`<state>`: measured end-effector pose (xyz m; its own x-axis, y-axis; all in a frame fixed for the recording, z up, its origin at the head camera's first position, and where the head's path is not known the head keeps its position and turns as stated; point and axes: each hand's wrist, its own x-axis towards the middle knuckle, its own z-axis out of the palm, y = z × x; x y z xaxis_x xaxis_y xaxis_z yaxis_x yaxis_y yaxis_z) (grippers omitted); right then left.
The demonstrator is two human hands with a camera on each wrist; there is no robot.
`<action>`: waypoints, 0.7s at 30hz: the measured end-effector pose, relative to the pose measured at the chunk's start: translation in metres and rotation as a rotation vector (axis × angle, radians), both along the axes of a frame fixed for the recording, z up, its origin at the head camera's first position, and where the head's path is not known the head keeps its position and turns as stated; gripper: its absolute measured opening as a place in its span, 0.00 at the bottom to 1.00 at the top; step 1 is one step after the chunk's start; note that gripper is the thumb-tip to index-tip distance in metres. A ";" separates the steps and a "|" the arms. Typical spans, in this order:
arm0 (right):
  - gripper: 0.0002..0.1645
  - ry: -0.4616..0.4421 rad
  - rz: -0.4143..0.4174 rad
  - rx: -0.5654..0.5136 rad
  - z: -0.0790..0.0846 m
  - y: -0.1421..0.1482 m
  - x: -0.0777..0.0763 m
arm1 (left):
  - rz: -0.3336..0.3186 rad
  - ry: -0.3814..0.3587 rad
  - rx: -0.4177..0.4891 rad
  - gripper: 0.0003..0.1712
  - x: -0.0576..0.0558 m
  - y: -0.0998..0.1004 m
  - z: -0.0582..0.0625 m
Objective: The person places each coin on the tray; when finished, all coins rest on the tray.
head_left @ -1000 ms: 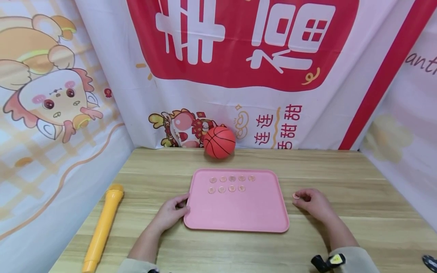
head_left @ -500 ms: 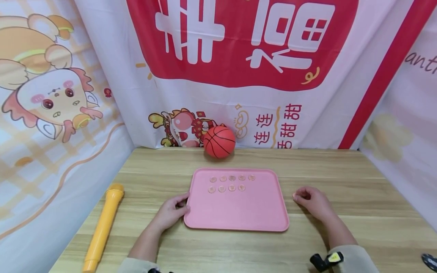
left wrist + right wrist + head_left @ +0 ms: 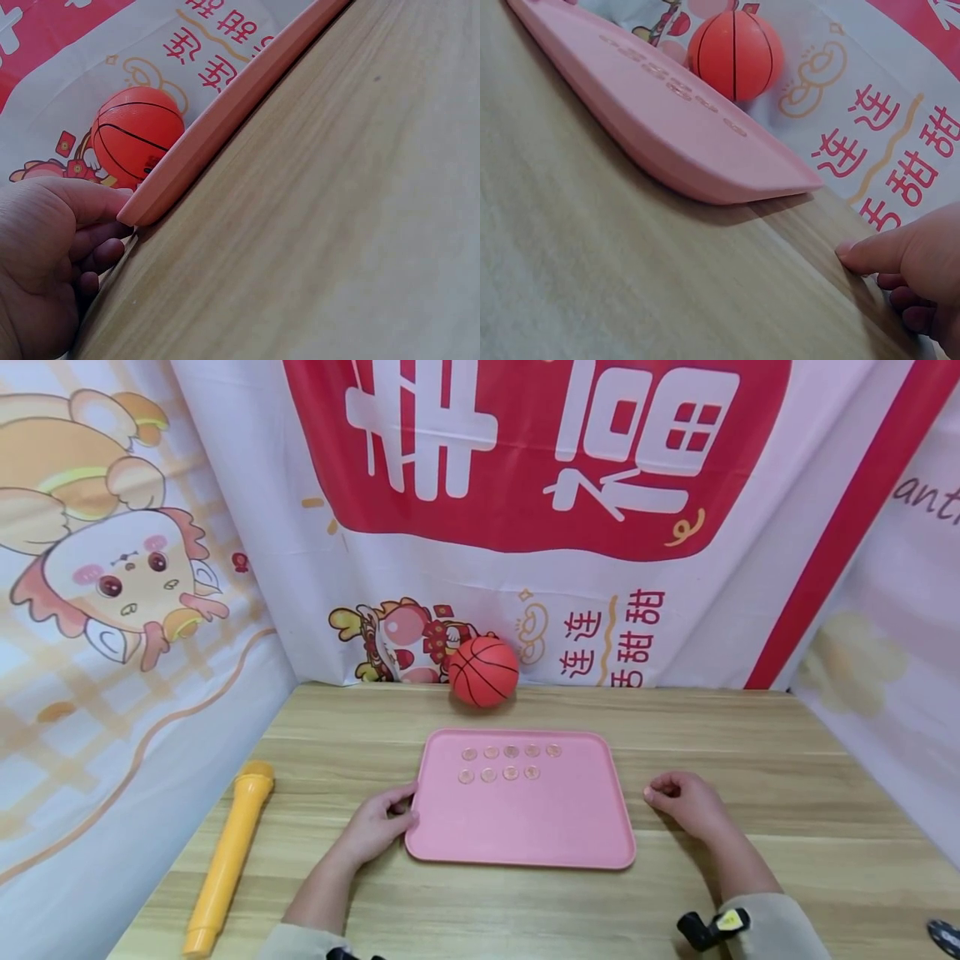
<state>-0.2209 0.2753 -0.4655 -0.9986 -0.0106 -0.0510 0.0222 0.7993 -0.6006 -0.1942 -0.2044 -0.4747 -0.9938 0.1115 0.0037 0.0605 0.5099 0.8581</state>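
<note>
A pink tray (image 3: 517,827) lies on the wooden table, with several copper-coloured coins (image 3: 511,773) in two rows in its far half. At the tray's left rim my left hand (image 3: 375,828) grips the edge, thumb and fingers against it. The left wrist view shows that hand (image 3: 45,255) at the tray's corner, its other fingers curled. Right of the tray, my right hand (image 3: 690,806) is held low over the table, thumb and finger pinching a coin that is now mostly hidden. From the right wrist, this hand (image 3: 922,262) is seen apart from the tray's corner.
A small red-orange basketball (image 3: 483,672) sits behind the tray, against the printed cloth backdrop (image 3: 697,610). A yellow toy microphone (image 3: 228,860) lies at the left. At the far right edge is part of a dark round object (image 3: 943,937).
The coin in my right hand, seen flat between the fingertips a second ago, has turned so little of it shows. The left hand, tray and coins on it stay in place.
</note>
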 end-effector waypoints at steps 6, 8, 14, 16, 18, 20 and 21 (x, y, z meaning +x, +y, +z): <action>0.19 0.025 0.001 -0.018 0.001 -0.002 0.000 | -0.007 0.000 0.010 0.29 -0.001 0.000 0.000; 0.17 0.031 -0.013 -0.035 0.002 -0.004 0.000 | -0.006 0.001 0.010 0.29 0.000 0.000 0.001; 0.15 0.065 -0.045 -0.161 0.001 -0.005 -0.001 | -0.003 -0.004 0.009 0.29 -0.001 0.000 0.000; 0.20 0.052 -0.053 -0.236 0.001 -0.006 -0.001 | -0.003 -0.006 0.010 0.29 -0.001 0.000 -0.001; 0.24 0.046 -0.056 -0.283 0.003 -0.007 -0.001 | -0.003 -0.005 0.011 0.29 -0.001 0.000 -0.001; 0.26 0.029 -0.063 -0.315 0.006 -0.009 -0.001 | -0.004 -0.005 0.009 0.29 -0.001 0.000 0.000; 0.27 0.029 -0.059 -0.319 0.008 -0.011 -0.001 | -0.004 -0.005 0.010 0.29 -0.001 0.000 0.000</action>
<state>-0.2224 0.2646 -0.4576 -0.9990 0.0367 -0.0265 0.0427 0.5682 -0.8218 -0.1949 -0.2045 -0.4750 -0.9933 0.1157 0.0001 0.0584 0.5009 0.8635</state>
